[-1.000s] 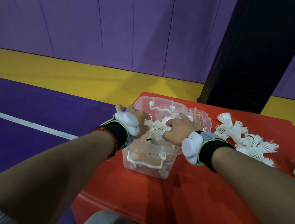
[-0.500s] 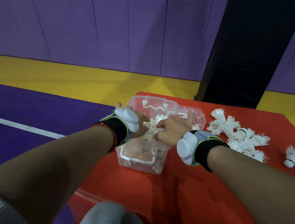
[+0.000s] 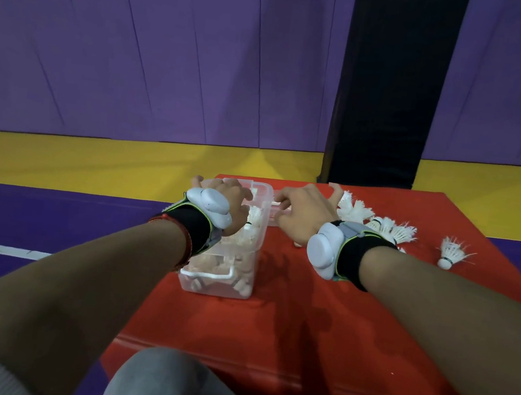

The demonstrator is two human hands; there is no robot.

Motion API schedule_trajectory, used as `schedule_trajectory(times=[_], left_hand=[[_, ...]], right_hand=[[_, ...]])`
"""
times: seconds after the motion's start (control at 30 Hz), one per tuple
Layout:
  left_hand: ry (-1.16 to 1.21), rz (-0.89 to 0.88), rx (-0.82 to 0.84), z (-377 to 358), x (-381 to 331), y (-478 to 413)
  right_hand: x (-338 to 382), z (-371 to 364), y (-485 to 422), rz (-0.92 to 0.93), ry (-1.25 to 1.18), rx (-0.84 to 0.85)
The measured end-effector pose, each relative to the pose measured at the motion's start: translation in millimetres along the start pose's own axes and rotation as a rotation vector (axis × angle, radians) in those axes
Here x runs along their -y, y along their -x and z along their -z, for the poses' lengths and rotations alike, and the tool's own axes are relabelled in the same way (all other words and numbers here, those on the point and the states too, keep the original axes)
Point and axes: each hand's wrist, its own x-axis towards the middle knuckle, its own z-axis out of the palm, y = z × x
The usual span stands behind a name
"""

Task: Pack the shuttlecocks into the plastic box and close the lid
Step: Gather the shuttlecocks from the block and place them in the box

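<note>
The clear plastic box [image 3: 244,281] stands open on the red mat, filled with white shuttlecocks [image 3: 254,220]. My left hand [image 3: 231,202] sits on top of it, thumb outside the left wall and fingers curled over the rim onto the shuttlecocks. My right hand [image 3: 304,213] hovers just right of the box with fingers spread and nothing in it, above the clear lid [image 3: 275,213], which it mostly hides. A loose heap of shuttlecocks [image 3: 390,228] lies right of that hand, and a single shuttlecock [image 3: 451,251] lies farther right.
The red mat [image 3: 302,332] is a raised block; its left edge runs close beside the box, with purple and yellow floor below. A black pillar [image 3: 390,98] rises behind the mat. My knee [image 3: 166,381] is at the near edge.
My right hand has come out of the box and moved right, over the lid. My left hand has stayed on the box. The view has tilted upward.
</note>
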Motion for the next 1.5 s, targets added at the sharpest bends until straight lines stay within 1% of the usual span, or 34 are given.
schedule_trajectory(times=[0.2, 0.4, 0.5, 0.67, 0.77, 0.83, 0.97, 1.07, 1.2, 1.27, 1.33, 1.5], left_hand=[[0.061, -0.076, -0.099, 15, -48, 4], [0.096, -0.16, -0.115, 11, -102, -1], [0.177, -0.219, -0.077, -1, -127, -7], [0.097, -0.233, -0.056, -11, -167, -6], [0.082, -0.262, 0.031, -23, -182, -13], [0.053, -0.258, 0.069, -38, -195, -19], [0.094, -0.255, 0.061, -65, -218, -24], [0.111, -0.253, 0.06, -78, -226, -32], [0.205, -0.218, 0.132, -97, -235, -54], [0.259, -0.194, 0.142, -109, -240, -64], [0.3, -0.166, 0.112, -117, -244, -68], [0.29, -0.091, 0.123, -137, -250, -80]], right_hand=[[-35, 26, 23, -0.027, 0.047, -0.059], [-85, 45, 52, -0.108, 0.115, -0.076], [-111, 48, 67, -0.16, 0.12, -0.074], [-153, 46, 84, -0.272, 0.128, -0.028], [-173, 42, 93, -0.352, 0.117, -0.017], [-188, 35, 98, -0.42, 0.105, -0.022], [-211, 18, 108, -0.544, 0.063, -0.044], [-223, 5, 112, -0.597, 0.033, -0.062], [-237, -10, 109, -0.649, 0.012, -0.065], [-244, -20, 106, -0.678, 0.01, -0.072], [-246, -29, 105, -0.695, 0.019, -0.071], [-255, -56, 97, -0.727, 0.059, -0.079]])
